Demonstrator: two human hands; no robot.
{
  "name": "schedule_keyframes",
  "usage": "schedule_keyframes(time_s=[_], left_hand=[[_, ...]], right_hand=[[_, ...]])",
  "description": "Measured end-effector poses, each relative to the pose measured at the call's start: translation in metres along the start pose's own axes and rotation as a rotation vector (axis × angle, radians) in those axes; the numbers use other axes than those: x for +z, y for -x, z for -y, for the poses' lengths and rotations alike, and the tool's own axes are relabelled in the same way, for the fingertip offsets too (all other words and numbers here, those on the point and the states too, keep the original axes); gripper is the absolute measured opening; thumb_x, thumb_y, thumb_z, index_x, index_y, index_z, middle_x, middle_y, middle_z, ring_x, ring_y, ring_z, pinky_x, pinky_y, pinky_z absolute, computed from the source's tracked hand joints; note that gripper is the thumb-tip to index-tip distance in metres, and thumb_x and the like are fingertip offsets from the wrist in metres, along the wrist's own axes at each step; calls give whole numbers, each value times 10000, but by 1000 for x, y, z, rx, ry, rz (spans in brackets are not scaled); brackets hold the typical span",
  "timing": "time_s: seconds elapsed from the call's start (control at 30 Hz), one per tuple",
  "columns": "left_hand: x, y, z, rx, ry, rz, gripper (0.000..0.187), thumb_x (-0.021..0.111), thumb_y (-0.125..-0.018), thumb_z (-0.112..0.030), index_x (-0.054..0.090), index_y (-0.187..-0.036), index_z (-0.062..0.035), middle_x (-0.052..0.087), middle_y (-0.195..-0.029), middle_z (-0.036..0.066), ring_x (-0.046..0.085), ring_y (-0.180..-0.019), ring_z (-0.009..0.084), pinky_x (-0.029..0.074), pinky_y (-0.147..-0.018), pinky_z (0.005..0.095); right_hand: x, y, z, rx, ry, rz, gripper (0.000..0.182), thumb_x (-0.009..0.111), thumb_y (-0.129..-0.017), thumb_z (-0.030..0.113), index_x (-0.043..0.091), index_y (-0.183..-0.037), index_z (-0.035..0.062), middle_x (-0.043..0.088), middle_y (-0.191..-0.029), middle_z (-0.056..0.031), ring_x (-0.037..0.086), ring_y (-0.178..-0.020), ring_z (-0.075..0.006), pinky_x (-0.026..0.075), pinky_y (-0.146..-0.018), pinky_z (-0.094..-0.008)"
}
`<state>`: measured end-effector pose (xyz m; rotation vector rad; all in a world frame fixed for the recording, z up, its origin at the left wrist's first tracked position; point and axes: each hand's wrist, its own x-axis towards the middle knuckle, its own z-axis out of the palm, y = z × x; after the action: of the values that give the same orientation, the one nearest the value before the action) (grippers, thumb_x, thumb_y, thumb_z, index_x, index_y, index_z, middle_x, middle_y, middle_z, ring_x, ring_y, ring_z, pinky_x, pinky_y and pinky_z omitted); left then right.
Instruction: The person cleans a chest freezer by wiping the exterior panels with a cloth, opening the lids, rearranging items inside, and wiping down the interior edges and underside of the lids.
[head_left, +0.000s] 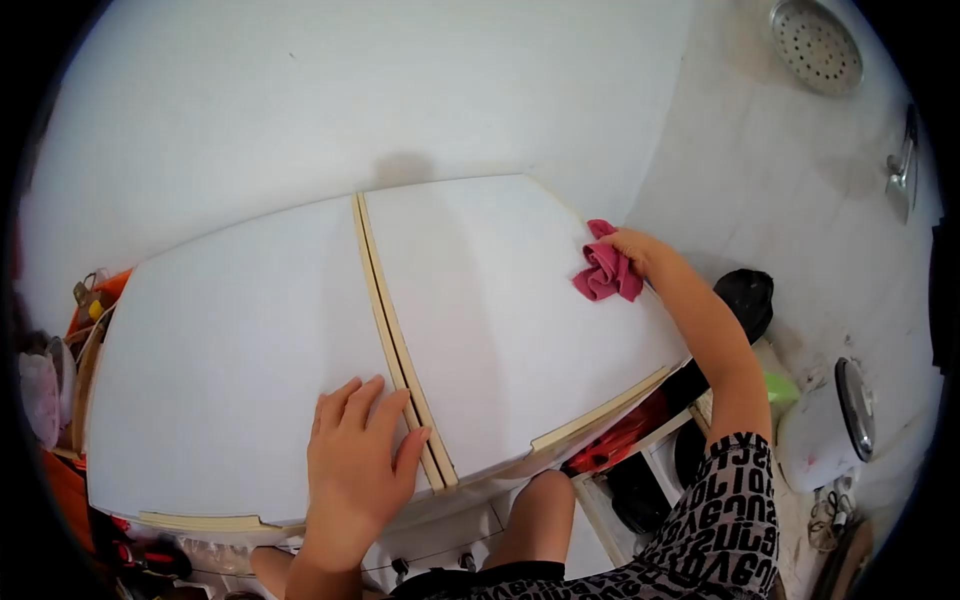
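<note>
A crumpled pink cloth (606, 272) is gripped in my right hand (638, 252) at the right edge of a white two-part lid, which looks like a chest freezer top. The cloth lies against the right panel (500, 300). My left hand (358, 460) rests with fingers apart on the front of the left panel (240, 350), its thumb and fingertips near the cream trim strips (385, 318) that run along the middle seam. Part of the right hand's fingers is hidden by the cloth.
White walls stand behind and to the right, with a perforated metal skimmer (816, 46) hanging there. A white lidded pot (822, 435) and a black bag (746, 300) are at right. Plastic containers (42, 395) crowd the left side. A shelf (650, 470) holds dark items below.
</note>
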<state>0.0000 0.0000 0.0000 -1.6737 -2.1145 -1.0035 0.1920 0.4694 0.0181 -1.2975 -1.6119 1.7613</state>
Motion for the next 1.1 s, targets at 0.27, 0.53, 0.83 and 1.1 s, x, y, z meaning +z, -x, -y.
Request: schedule_keyframes(time_s=[0.27, 0.53, 0.83, 1.1], left_hand=[[11, 5, -13, -119, 138, 55, 360, 703, -810, -227, 626, -1099, -27, 586, -1180, 210, 517, -1140, 424, 385, -997, 574], [3, -5, -6, -30, 1, 9, 328, 726, -758, -152, 639, -1047, -22, 614, -1150, 194, 554, -1090, 407, 486, -888, 462], [-2, -6, -1, -2, -10, -5, 324, 732, -749, -138, 644, -1040, -26, 617, -1145, 189, 560, -1091, 403, 490, -880, 460], [-3, -7, 0, -9, -10, -19, 330, 739, -741, -134, 646, -1040, -31, 620, -1138, 182, 565, -1087, 395, 493, -874, 456]], right_hand=[[3, -9, 15, -66, 205, -205, 543, 761, -778, 80, 443, -1208, -13, 625, -953, -106, 649, -727, -183, 566, -546, -339], [24, 15, 20, -91, 49, -127, 542, 735, -778, 36, 422, -1219, 13, 619, -955, -123, 658, -734, -202, 584, -567, -353], [15, -10, 6, -105, -59, -98, 464, 735, -773, 30, 447, -1136, -4, 631, -885, -131, 655, -680, -215, 568, -513, -370], [7, -15, 10, 4, -143, -42, 398, 726, -786, 26, 463, -1085, 10, 636, -869, -128, 659, -678, -232, 570, -501, -390]])
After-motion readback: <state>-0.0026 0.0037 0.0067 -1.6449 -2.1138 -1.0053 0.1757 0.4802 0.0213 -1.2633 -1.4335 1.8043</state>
